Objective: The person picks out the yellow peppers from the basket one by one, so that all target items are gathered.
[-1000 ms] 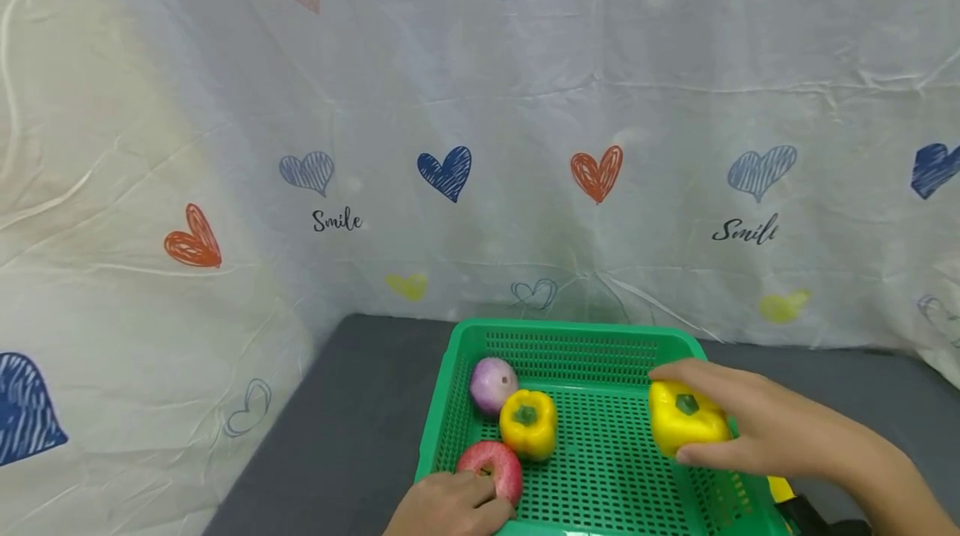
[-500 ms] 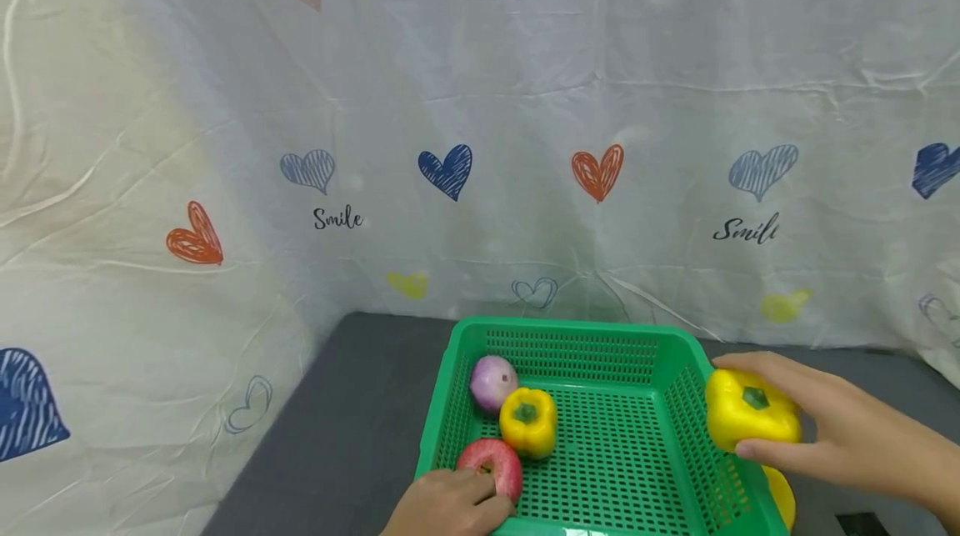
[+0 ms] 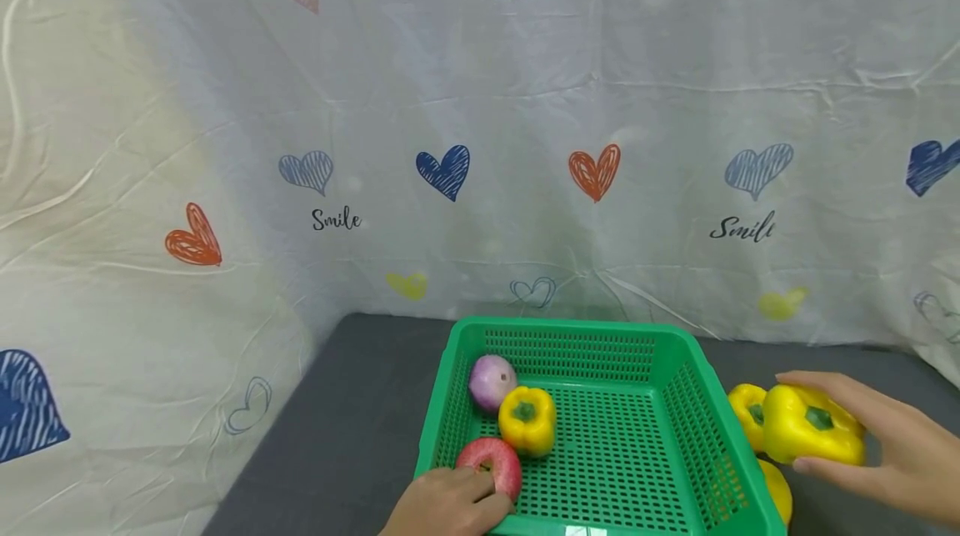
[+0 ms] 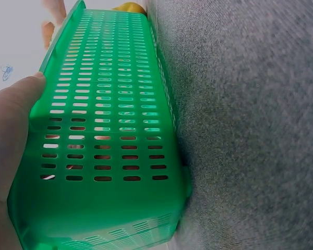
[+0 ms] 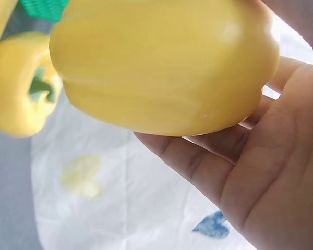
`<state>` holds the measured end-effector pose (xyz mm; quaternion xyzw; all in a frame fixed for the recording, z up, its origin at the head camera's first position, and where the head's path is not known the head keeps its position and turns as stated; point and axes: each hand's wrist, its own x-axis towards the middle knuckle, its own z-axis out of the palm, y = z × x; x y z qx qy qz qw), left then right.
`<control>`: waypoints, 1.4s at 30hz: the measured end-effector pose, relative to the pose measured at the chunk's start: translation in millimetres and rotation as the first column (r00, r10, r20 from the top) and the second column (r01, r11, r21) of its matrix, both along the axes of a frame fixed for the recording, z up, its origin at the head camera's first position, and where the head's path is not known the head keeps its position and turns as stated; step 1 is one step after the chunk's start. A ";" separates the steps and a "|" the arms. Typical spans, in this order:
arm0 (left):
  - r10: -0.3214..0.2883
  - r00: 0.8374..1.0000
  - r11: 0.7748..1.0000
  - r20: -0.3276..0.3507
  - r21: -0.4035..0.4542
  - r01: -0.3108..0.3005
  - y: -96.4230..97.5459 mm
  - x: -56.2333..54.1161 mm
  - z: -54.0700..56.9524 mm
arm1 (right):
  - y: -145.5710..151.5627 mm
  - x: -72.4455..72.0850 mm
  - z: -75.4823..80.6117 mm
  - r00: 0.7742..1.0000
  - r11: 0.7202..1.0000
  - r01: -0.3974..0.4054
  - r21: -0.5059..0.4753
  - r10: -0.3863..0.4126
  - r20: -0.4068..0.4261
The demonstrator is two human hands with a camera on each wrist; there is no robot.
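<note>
Beside the right wall of the green basket (image 3: 570,326), my right hand (image 3: 896,457) holds a yellow bell pepper (image 3: 795,428) between thumb and fingers. The right wrist view shows the held bell pepper (image 5: 161,67) close up, with fingers (image 5: 198,161) under it. My left hand (image 3: 450,504) grips the basket's front-left rim; its thumb (image 4: 23,91) lies along the outside in the left wrist view. A red apple (image 3: 495,457) in the basket is right by the left fingers, partly covered. Behind it sit another yellow bell pepper (image 3: 528,423) and a purple onion (image 3: 492,383).
Right of the basket stands a further yellow bell pepper (image 3: 744,407), partly behind the held one. A yellow rounded thing (image 3: 778,490) lies nearer, half hidden by the basket wall. A grey table (image 3: 322,436) bears everything, with a heart-printed white curtain (image 3: 525,227) behind.
My right hand has carried the yellow bell pepper rightward, from over the basket's right side to outside it. The left hand has stayed at the rim.
</note>
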<state>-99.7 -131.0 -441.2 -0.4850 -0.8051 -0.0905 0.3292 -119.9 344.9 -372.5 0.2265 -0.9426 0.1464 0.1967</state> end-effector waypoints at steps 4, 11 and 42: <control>-0.003 1.000 1.000 -0.013 0.002 0.003 0.7 -1.2 0.7 | 11.8 3.8 -12.0 0.998 0.998 0.058 -0.009 -0.058 0.024; -0.016 1.000 1.000 -0.013 0.001 0.016 -1.1 -1.0 0.4 | 21.3 7.0 -21.9 0.914 0.968 0.252 0.010 -0.242 0.325; -0.016 1.000 1.000 0.002 0.009 0.016 -0.4 1.5 -0.8 | 43.3 -9.8 -65.0 0.806 0.973 0.223 0.061 -0.219 0.550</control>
